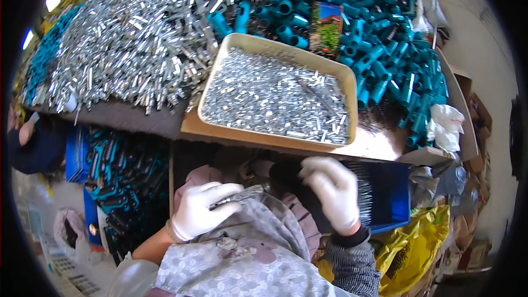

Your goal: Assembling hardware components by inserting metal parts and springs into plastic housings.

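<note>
My left hand (203,210), in a white glove, is closed around a slim silvery metal piece (248,192) above my lap. The piece's exact kind is not clear, as the fingers cover part of it. My right hand (333,193), also gloved in white, is raised to the right of it, just below the table's front edge. Its fingers are bent and smeared by motion, so whether they pinch anything cannot be made out. Beyond both hands, a cream tray (269,136) full of small shiny metal pieces (269,91) stands on the table edge.
Silvery metal parts (132,44) are heaped at the far left, teal plastic tubes (379,49) at the far right. Below the table are teal-and-black parts (129,187), a blue bin (393,198) beside thin metal rods (363,192), and a yellow bag (421,256). Another person's arm (27,131) shows at left.
</note>
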A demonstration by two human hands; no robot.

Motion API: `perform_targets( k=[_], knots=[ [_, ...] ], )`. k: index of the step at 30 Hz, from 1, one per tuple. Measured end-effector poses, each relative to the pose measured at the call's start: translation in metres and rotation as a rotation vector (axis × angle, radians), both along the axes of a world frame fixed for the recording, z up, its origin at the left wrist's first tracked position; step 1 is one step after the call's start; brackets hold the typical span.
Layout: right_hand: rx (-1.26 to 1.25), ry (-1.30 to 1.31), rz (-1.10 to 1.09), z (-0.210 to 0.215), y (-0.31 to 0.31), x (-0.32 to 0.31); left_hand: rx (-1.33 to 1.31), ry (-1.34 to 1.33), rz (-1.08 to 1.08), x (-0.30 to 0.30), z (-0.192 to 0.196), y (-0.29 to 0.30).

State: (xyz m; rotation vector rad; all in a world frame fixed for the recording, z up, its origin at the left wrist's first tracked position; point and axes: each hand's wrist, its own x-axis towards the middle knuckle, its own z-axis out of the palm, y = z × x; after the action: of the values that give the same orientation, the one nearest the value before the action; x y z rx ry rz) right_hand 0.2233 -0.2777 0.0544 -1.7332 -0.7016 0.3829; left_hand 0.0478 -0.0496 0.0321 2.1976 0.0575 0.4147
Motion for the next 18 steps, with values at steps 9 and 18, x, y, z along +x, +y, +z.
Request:
perform_targets(
  k=[9,18],
  knots=[
    [-0.433,-1.082,-0.603,-0.001,-0.066,0.195,-0.108,0.017,0.016,0.0,-0.008,-0.001],
    [-0.915,-0.979,-0.692,0.042,-0.013,0.272,-0.097,0.021,0.019,0.004,-0.002,-0.008]
  ],
)
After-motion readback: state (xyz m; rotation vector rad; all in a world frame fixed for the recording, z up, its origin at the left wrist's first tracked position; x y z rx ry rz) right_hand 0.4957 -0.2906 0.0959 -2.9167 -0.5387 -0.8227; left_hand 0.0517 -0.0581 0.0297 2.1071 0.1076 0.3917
